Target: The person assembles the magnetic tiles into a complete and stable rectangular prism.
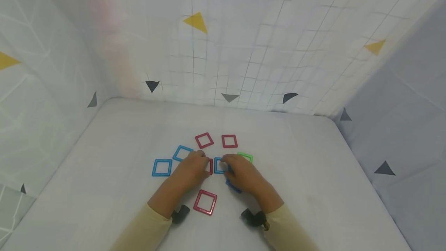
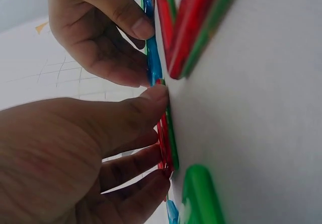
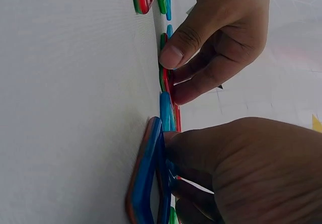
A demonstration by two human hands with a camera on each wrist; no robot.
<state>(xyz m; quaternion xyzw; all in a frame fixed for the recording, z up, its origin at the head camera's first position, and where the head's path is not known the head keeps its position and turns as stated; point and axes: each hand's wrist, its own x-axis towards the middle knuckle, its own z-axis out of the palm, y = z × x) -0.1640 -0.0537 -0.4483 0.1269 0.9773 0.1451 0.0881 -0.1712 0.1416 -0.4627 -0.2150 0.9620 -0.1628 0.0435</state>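
Note:
Near the middle of the table, my left hand (image 1: 189, 169) pinches a red square magnetic tile (image 1: 210, 166), an open frame, between thumb and fingers. Just right of it, my right hand (image 1: 245, 173) holds a blue square magnetic tile (image 1: 217, 165) in the same way. Both tiles lie flat with their facing edges side by side; in the head view a thin gap shows between them. The left wrist view has the red tile (image 2: 164, 143) with a green underside and the blue tile (image 2: 153, 58) end to end. My fingers hide parts of both.
Around the hands lie a nearer red tile (image 1: 198, 207), two red tiles behind, one of them (image 1: 229, 135), two blue tiles at left, one of them (image 1: 162, 174), a green tile (image 1: 247, 155) and another blue tile (image 1: 233, 187) partly under the right hand. Patterned cloth (image 1: 244, 49) walls the table.

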